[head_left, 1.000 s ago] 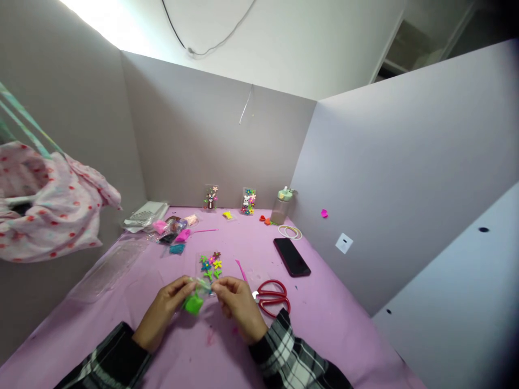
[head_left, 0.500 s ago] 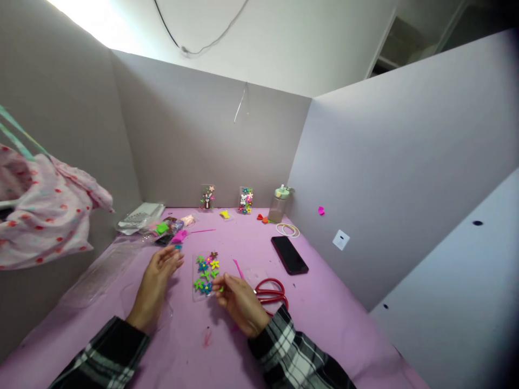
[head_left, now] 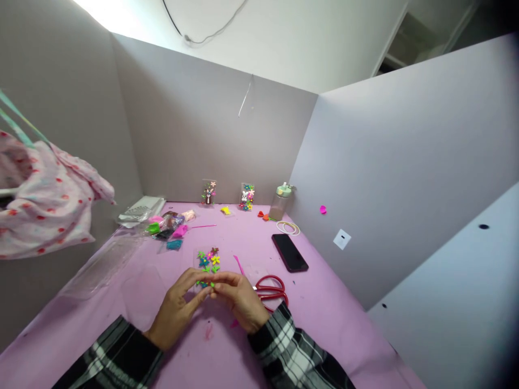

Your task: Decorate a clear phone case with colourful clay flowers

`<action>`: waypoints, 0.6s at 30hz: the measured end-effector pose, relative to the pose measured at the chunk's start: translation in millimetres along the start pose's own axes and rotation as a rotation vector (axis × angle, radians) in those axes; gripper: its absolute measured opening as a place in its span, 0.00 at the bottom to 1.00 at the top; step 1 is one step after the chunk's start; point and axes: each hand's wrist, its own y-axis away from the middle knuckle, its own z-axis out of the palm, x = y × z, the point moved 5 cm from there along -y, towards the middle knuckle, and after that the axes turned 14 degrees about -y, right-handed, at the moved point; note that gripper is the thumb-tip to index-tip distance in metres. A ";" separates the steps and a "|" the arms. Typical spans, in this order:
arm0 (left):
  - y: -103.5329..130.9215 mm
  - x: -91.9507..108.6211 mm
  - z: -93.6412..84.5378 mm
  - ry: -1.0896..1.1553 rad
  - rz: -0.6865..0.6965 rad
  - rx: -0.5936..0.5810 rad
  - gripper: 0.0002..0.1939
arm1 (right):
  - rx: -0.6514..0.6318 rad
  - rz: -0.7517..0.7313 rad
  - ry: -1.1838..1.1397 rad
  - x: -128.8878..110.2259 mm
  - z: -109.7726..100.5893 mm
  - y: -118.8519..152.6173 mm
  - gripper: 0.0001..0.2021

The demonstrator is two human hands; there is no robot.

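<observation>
Above the near end of the clear plastic card, my left hand [head_left: 178,305] and my right hand [head_left: 240,298] meet at the fingertips. A small green piece of clay [head_left: 212,284] shows between them, pinched by thumbs and forefingers of both hands. Blue, green, pink, yellow and brown clay flowers and leaves [head_left: 215,260] lie on the card. My fingers hide the card's lower part. Right beside my right hand lie red-handled scissors [head_left: 271,292], their blades mostly hidden. A pink strip-shaped tool [head_left: 238,263] lies just beyond that hand.
Bagged clay in several colours [head_left: 174,245] lies at the left, near clear plastic sheets [head_left: 103,265]. A phone [head_left: 289,252] and a bottle [head_left: 279,203] stand or lie at the right. Two decorated cards [head_left: 246,197] lean on the back wall. A spotted cloth bag [head_left: 48,205] hangs left.
My left hand has moved right and toward me, from beside the bagged clay to my right hand. Its fingers have closed at the green piece. The view has shifted slightly.
</observation>
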 end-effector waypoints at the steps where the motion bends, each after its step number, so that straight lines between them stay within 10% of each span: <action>1: -0.6 -1.0 -0.9 0.004 -0.013 0.010 0.09 | 0.014 -0.014 0.008 -0.1 -2.5 -1.1 0.14; 7: -4.3 -13.5 -9.2 0.015 -0.116 0.093 0.09 | 0.118 -0.089 0.042 -3.8 -17.4 -5.4 0.17; 18: 0.3 -9.0 9.0 0.187 -0.134 -0.095 0.08 | 0.032 -0.124 0.267 7.1 -7.2 -7.6 0.22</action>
